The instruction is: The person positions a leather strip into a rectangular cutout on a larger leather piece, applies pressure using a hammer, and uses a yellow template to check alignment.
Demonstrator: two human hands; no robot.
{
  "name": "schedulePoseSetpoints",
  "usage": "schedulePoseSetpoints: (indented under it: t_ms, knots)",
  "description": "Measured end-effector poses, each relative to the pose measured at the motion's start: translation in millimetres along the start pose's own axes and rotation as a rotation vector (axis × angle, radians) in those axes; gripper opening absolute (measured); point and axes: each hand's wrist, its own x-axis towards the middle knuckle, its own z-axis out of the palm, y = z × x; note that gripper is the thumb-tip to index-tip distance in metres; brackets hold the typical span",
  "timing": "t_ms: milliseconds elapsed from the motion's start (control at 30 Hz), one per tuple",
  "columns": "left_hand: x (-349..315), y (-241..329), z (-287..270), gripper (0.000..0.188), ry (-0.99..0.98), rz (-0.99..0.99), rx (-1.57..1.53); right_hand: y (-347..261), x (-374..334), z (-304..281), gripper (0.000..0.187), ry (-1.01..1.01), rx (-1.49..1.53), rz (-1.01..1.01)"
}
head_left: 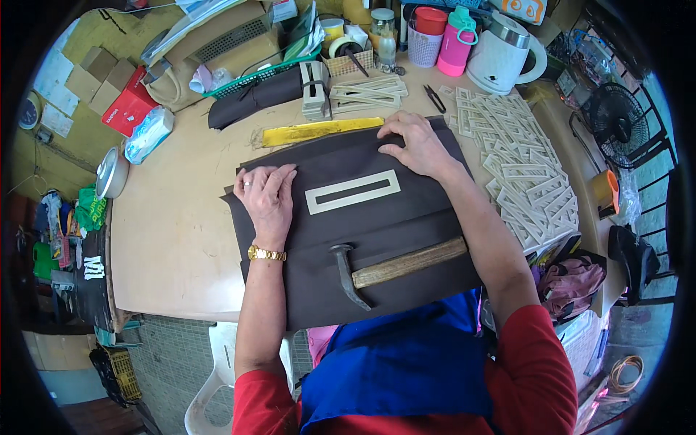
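A dark brown, nearly black sheet, leather-like and layered at its edges, lies before me. My left hand has curled fingers closed at its far left edge. At the far right edge, my right hand has bent fingers and thumb closed on the sheet. Between my hands, a cream rectangular frame with a long slot lies flat on the dark material, touched by neither hand. Nearer to me, a hammer with a worn wooden handle rests on the sheet, its metal head toward the left.
A yellow strip lies just beyond the sheet. Many cream frames are heaped at the right, with small snips behind them. A rolled dark piece, a pink bottle and a white kettle stand along the back.
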Motion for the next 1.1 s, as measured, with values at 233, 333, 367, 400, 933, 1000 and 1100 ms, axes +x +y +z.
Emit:
schedulePoseSetpoints:
  t_ms: [233, 333, 367, 400, 933, 1000, 1100]
  knots:
    - [-4.9, -0.5, 3.0, 0.019, -0.017, -0.026, -0.012, -70.4, -10.3, -36.8, 0.02, -0.348, 0.074, -0.127]
    - [-2.8, 8.8, -5.4, 0.021, -0.221, -0.021, -0.035, -116.0, -50.3, -57.2, 0.036, -0.459, 0.061, -0.184]
    - [-3.7, 9.5, -7.8, 0.022, -0.278, -0.028, -0.054, -127.7, -61.9, -58.8, 0.04, -0.428, 0.026, -0.163]
    - [-4.6, 9.2, -10.3, 0.023, -0.335, -0.035, -0.073, -131.7, -71.0, -56.7, 0.039, -0.361, -0.004, -0.168]
    - [-11.3, 17.2, -13.7, 0.015, -0.362, 0.055, -0.242, -115.9, 10.5, 27.9, 0.052, -0.377, 0.112, -0.371]
    - [-9.6, 16.9, -10.6, 0.014, -0.385, 0.031, -0.261, -101.2, 27.7, 26.6, 0.045, -0.467, 0.042, -0.344]
    - [-8.4, 12.2, -16.1, 0.014, -0.39, -0.05, -0.242, -78.2, 40.1, 10.7, 0.034, -0.594, -0.231, -0.271]
